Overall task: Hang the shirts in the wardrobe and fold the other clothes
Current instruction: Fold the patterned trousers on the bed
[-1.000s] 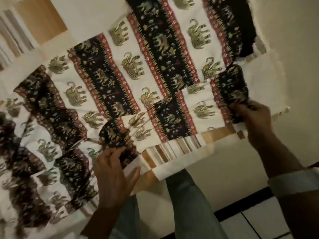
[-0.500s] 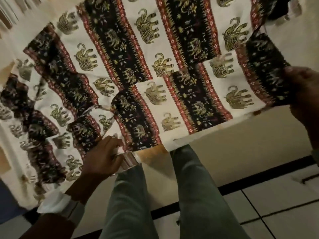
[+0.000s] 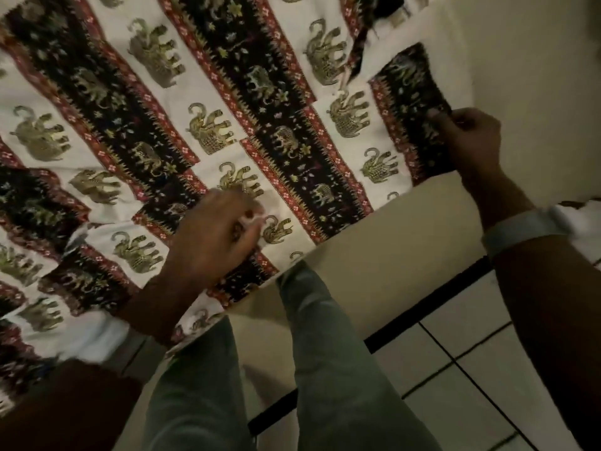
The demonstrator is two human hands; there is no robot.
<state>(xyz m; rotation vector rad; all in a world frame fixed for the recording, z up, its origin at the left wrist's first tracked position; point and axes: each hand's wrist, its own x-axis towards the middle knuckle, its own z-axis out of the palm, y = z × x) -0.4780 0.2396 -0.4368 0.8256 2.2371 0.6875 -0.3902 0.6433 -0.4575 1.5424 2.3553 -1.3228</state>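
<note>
A patterned garment [image 3: 201,102], white with black and red bands and gold elephants, lies spread flat across the bed. Its near edge runs along the bed's side just above my knees. My left hand [image 3: 211,236] lies on the near part of the cloth, its fingers curled and pinching a small fold by an elephant print. My right hand [image 3: 468,141] grips the garment's right end, thumb on top of a black band at the bed's edge.
The cream side of the bed [image 3: 374,275] drops below the garment. My legs in grey-green trousers [image 3: 325,369] stand against it. White floor tiles with dark joints [image 3: 455,379] lie to the right. Pale bedding [image 3: 520,60] shows past the garment's right end.
The view has moved closer to the garment. My left hand has shifted right along the near edge and now pinches the cloth. My right hand has come inward, still holding the right end.
</note>
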